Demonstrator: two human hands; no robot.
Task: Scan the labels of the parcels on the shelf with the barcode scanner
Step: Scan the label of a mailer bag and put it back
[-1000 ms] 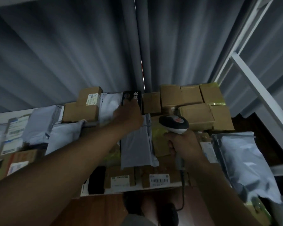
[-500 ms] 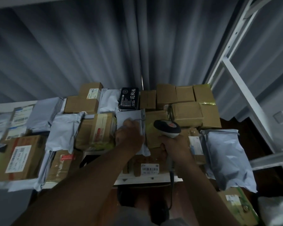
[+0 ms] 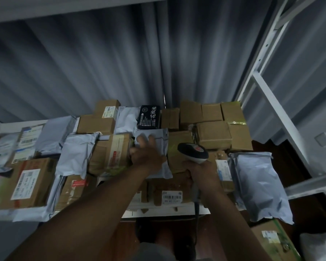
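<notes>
Left hand (image 3: 146,155) lies with fingers spread on a grey mailer (image 3: 154,136); black box (image 3: 149,119) just beyond. Right hand (image 3: 201,171) grips the scanner (image 3: 193,152) beside it.

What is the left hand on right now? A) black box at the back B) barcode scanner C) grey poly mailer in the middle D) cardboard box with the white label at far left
C: the left hand lies on the grey poly mailer, its fingers spread over it, while the right hand holds the barcode scanner.
</notes>
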